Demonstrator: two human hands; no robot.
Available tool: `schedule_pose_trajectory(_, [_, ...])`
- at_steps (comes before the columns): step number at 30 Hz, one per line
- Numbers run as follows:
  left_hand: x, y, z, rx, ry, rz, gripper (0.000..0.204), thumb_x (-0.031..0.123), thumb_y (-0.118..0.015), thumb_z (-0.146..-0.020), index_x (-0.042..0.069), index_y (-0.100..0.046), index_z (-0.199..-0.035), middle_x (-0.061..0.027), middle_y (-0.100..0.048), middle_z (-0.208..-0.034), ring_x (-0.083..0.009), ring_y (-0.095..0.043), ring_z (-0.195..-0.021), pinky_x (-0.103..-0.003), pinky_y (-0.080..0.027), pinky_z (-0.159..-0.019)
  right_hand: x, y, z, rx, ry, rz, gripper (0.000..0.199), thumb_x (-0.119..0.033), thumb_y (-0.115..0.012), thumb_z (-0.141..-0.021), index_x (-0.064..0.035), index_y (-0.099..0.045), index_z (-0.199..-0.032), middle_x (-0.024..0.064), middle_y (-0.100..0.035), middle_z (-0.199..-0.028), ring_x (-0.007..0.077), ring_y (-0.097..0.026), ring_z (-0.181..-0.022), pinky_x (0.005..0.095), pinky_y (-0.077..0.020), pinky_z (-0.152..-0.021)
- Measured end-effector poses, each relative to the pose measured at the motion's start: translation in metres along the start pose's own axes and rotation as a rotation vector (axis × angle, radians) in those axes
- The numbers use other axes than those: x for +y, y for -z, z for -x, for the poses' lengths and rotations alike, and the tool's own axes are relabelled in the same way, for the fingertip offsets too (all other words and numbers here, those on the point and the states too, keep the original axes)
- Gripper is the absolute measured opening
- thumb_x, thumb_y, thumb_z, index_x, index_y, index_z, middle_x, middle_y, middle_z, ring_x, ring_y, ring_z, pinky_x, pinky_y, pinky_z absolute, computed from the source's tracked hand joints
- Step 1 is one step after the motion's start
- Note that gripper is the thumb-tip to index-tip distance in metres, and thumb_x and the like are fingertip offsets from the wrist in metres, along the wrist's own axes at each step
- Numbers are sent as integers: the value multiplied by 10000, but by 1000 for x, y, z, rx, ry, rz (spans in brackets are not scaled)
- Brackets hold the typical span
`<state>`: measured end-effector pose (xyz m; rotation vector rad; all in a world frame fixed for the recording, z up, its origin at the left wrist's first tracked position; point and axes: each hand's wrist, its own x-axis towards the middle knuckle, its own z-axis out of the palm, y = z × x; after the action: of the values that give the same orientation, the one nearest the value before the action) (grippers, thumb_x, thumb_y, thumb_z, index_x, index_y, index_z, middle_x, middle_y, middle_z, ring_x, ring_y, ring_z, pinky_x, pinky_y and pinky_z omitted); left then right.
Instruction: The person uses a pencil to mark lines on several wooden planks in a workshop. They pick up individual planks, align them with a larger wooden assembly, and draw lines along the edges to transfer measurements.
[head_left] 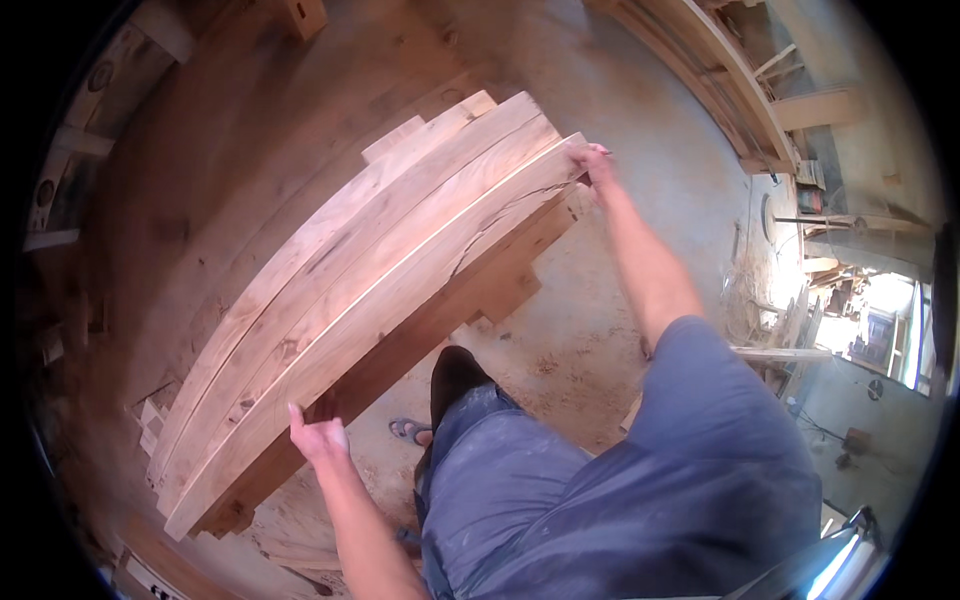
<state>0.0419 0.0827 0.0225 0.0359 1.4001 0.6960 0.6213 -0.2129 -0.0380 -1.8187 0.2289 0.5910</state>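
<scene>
A long pale wooden plank (400,300) with a dark crack near its far right end lies slantwise in front of me. My left hand (320,437) grips its near edge toward the lower left, thumb up and fingers curled under. My right hand (597,170) is closed round the plank's far right end. Beyond the held plank, several similar planks (330,240) lie side by side. Below its near edge is a darker, reddish wooden piece (440,315). The fingers under the wood are partly hidden.
Wood shavings (545,365) litter the dusty floor. A sandalled foot (410,430) shows below the planks, beside a dark shape over my leg. Timber shelving (740,80) stands at the far right. A bright opening (890,320) and wood scraps lie to the right.
</scene>
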Motion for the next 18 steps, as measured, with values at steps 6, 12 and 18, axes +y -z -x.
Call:
schedule_pose_trajectory(6, [-4, 10, -3, -9, -53, -5, 462, 369, -579, -972, 68, -492, -1310, -158, -537, -1287, -365, -549, -1109, -491, -435, -977, -3, 6, 19, 66, -9, -100, 244, -221, -697, -865, -47, -633, -1023, 105, -676, -985, 227, -671, -878, 412, -570, -822])
schedule_pose_trajectory(12, [-7, 29, -2, -64, -142, 181, 486, 287, -672, -899, 47, -540, -1301, -134, -592, -1269, -326, -559, -1158, -511, -451, -1012, -16, 40, 83, 148, -77, -14, 276, -254, -709, -860, -37, -648, -1020, 114, -688, -978, 238, -687, -859, 413, -582, -770])
schedule_pose_trajectory(18, [9, 71, 15, -61, -198, 290, 531, 220, -679, -870, 16, -525, -1336, -140, -595, -1310, -340, -563, -1196, -512, -438, -1054, -21, 67, 154, 158, -21, 10, 262, -295, -792, -777, -94, -684, -906, 57, -696, -868, 193, -677, -713, 382, -559, -625])
